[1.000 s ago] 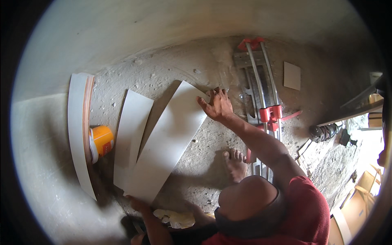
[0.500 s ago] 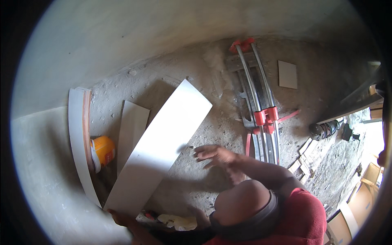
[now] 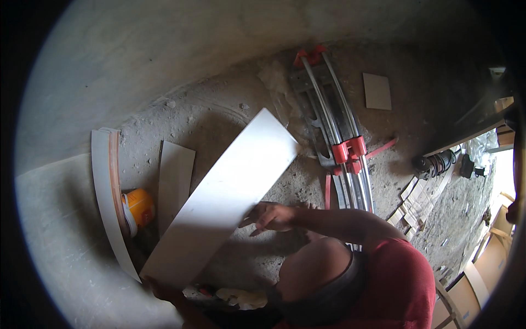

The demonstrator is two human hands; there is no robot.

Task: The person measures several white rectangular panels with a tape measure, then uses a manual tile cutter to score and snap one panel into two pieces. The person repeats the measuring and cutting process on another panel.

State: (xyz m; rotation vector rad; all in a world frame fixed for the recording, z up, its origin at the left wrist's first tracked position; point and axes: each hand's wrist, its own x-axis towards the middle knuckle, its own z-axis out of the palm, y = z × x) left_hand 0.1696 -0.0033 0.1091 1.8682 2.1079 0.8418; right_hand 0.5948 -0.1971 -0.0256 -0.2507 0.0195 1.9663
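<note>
A long white tile [image 3: 227, 186] slants up from lower left to upper right, over the dusty floor. My left hand [image 3: 159, 290] is closed on the tile's near lower corner, its fingers partly in shadow. At the middle of the right-hand edge, my right hand [image 3: 274, 217] takes hold of the tile with bent fingers, some reaching below that edge. My bare knee [image 3: 315, 268] shows beneath my right arm. Part of another pale tile [image 3: 174, 175] lies behind the long one.
Long tiles [image 3: 107, 192] lean upright at the left, with a yellow bucket [image 3: 139, 207] beside them. A red and silver tile cutter [image 3: 334, 115] lies right of centre. Farther right are a square tile [image 3: 377, 91], tile offcuts [image 3: 413, 203] and a dark coiled object [image 3: 437, 164].
My right hand has moved left and its fingers have come to the long tile's edge. The tile's far end has shifted rightward; my left hand stays at its near corner.
</note>
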